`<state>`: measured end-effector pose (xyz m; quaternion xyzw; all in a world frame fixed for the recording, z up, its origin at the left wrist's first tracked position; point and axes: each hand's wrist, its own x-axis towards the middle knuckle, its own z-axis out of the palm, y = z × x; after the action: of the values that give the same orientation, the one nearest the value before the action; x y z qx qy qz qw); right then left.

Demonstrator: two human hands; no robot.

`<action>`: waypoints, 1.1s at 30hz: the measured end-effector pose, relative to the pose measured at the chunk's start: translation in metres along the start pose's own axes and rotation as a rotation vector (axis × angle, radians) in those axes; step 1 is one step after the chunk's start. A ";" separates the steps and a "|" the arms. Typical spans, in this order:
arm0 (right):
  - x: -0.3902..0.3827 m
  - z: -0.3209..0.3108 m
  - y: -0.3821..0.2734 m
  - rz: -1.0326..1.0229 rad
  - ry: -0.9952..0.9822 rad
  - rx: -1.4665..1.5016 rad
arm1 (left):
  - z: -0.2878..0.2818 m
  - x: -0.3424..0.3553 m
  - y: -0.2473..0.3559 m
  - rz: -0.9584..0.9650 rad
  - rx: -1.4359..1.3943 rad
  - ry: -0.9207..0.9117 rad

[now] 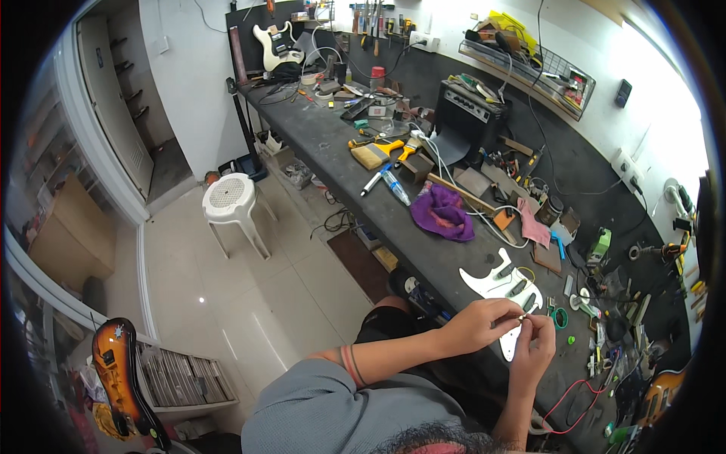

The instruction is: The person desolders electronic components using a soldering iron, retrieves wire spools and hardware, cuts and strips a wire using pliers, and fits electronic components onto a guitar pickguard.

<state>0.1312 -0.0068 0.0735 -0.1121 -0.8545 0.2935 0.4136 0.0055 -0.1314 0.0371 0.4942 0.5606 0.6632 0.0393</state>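
A white guitar pickguard (476, 278) with dark pickups (516, 287) and a thin yellow wire lies at the bench's near right. Just over its lower part, my left hand (490, 324) and my right hand (535, 340) meet with fingertips pinched around a tiny brass-coloured piece (523, 318), too small to identify clearly. The fingers hide part of the pickguard. A green tape roll (560, 318) sits just right of my hands.
The dark workbench (295, 129) carries a purple cloth (439, 216), brushes (370, 155), an amplifier (469, 113) and scattered tools. A red wire (575, 386) loops at lower right. Left are a white stool (227, 197) and a sunburst guitar body (121, 371).
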 end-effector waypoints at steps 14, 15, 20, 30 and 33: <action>-0.029 -0.036 0.031 0.374 0.090 0.098 | 0.033 0.028 -0.030 -0.531 -0.587 -0.043; -0.036 -0.044 0.037 0.388 0.129 0.068 | 0.042 0.032 -0.030 -0.562 -0.650 -0.104; -0.071 -0.087 0.066 0.441 0.210 -0.082 | 0.083 0.044 -0.027 -0.467 -0.425 -0.388; -0.098 -0.112 0.132 0.416 0.288 -0.391 | 0.125 0.075 -0.062 0.266 0.756 -0.792; -0.091 -0.103 0.131 0.409 0.209 -0.350 | 0.120 0.074 -0.067 0.225 0.802 -0.779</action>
<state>0.2616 0.1013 -0.0128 -0.3815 -0.8047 0.2056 0.4058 0.0183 0.0227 0.0164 0.7351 0.6567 0.1677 -0.0183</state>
